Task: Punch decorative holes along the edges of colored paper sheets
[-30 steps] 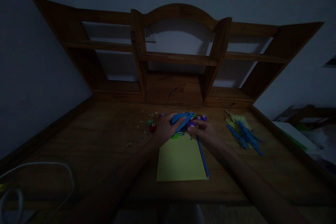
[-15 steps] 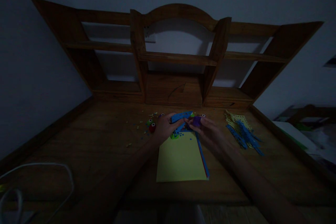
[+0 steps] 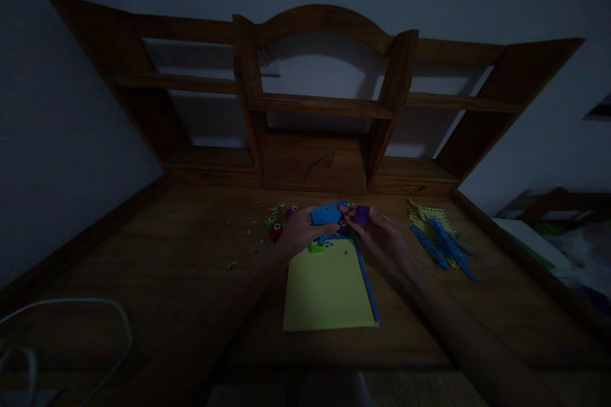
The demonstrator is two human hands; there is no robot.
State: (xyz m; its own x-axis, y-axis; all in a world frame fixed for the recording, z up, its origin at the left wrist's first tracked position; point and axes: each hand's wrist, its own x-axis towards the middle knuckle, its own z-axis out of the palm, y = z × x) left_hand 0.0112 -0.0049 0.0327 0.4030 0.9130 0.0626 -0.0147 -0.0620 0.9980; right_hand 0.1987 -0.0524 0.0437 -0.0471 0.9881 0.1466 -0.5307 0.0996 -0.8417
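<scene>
The scene is very dim. My left hand [image 3: 300, 233] is closed on a piece of blue paper [image 3: 326, 213], held just above the wooden desk [image 3: 157, 267]. My right hand [image 3: 379, 236] grips a small purple punch [image 3: 361, 213] right against the blue paper's right end. Beneath both hands lies a stack of yellow paper [image 3: 327, 286] with blue and red sheets showing along its right edge. Tiny blue bits are scattered on the stack's top edge.
A red punch [image 3: 275, 232] and green punches [image 3: 270, 222] sit left of my left hand among paper specks. Punched yellow and blue strips [image 3: 442, 238] lie at the right. A wooden hutch [image 3: 324, 102] stands behind. A white cable [image 3: 71, 318] curls at the lower left.
My right hand has lifted the purple punch off the desk and brought it to the end of the blue paper. The blue paper has levelled out in my left hand.
</scene>
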